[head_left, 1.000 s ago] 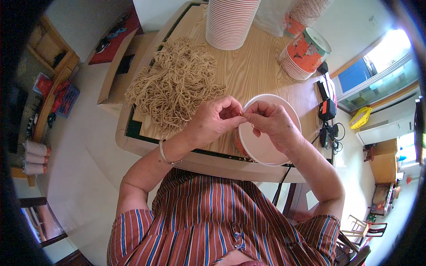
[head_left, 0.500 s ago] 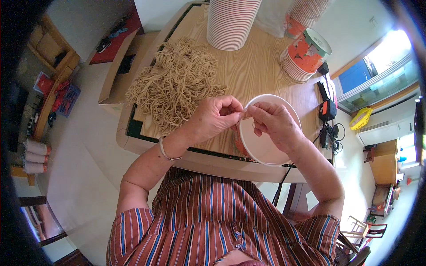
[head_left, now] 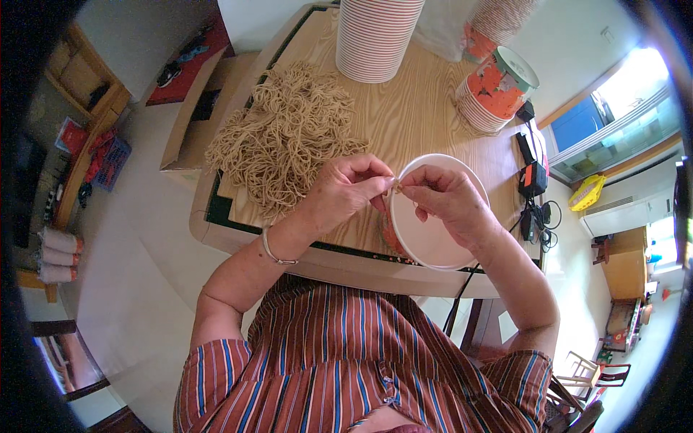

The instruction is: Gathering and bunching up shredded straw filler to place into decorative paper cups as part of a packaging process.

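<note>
A paper bucket (head_left: pixel 437 249), white inside with an orange-red patterned outside, stands at the table's near edge, its mouth turned toward me. At its left rim, my left hand (head_left: pixel 343 191) pinches a small bit of tan string (head_left: pixel 396 186) between thumb and forefinger. My right hand (head_left: pixel 455 206) reaches over the bucket's mouth and pinches the same string, the fingertips of both hands almost meeting. Part of the string is hidden by the fingers. To the left of the bucket lies a loose, tangled heap of tan string (head_left: pixel 289 137).
A tall stack of white paper buckets (head_left: pixel 379 40) stands at the back. Right of it is a stack of orange floral buckets (head_left: pixel 491 90), turned upside down. Black adapters and cables (head_left: pixel 533 180) run along the table's right edge. An open cardboard box (head_left: pixel 188 123) sits beyond the left edge.
Both hands stay at the bucket's left rim. The fingertips have shifted slightly, with the right fingers curling closer around the string. Bucket and heap have not moved.
</note>
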`<state>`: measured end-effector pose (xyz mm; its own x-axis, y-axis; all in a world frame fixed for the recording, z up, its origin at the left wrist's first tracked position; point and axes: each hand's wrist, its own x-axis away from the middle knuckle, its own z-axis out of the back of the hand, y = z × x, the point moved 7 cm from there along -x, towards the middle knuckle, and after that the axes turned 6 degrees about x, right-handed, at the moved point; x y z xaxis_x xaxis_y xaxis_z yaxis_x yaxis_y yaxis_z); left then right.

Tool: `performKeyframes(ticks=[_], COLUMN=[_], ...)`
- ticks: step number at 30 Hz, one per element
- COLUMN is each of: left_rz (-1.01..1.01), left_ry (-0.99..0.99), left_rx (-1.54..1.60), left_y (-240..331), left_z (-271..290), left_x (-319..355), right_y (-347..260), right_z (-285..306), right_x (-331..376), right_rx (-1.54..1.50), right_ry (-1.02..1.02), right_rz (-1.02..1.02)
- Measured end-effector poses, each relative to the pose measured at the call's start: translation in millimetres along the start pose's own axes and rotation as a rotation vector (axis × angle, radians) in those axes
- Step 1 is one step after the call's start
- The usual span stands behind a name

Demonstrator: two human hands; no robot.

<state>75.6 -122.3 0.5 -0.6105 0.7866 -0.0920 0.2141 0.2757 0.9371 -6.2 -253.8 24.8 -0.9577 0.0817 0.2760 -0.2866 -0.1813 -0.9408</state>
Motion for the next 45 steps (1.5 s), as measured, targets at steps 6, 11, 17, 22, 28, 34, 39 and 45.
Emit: performKeyframes(ticks=[6, 11, 17, 22, 28, 34, 39, 45], left_rz=[-0.023, -0.031, -0.032, -0.021, -0.072, -0.054, -0.073, -0.102], left_ry=[0.063, 0.066, 0.074, 0.085, 0.088, 0.094, 0.044, 0.086], left_rx=[-0.054, -0.046, 0.021, 0.007, -0.023, -0.041, 0.069, 0.137], left_y=[1.4, -0.6, -4.9, -7.3, -6.3, -5.2, -13.8, -13.4], left_z=[-0.9, -0.6, 0.0, 1.9, 1.6, -0.8, -1.0, 1.8], left_x=[3.4, 5.9, 6.0, 5.0, 4.6, 5.6, 4.6, 8.0], right_y=[6.7, 6.5, 2.3, -1.7, -16.0, -26.0, -35.7, -45.2], right_z=[2.6, 3.2, 4.8, 1.8, -1.9, -0.3, -4.3, -12.1], right_x=[-0.7, 0.0, 0.0, 0.9, 1.8, -0.1, -2.6, -6.1], right_rx=[-0.041, -0.071, -0.03, -0.01, 0.059, 0.18, 0.218, 0.446], right_ry=[0.018, 0.032, 0.043, 0.035, 0.072, 0.08, 0.088, 0.086], right_rz=[-0.038, -0.037, 0.001, 0.058, 0.141, 0.204, 0.252, 0.279])
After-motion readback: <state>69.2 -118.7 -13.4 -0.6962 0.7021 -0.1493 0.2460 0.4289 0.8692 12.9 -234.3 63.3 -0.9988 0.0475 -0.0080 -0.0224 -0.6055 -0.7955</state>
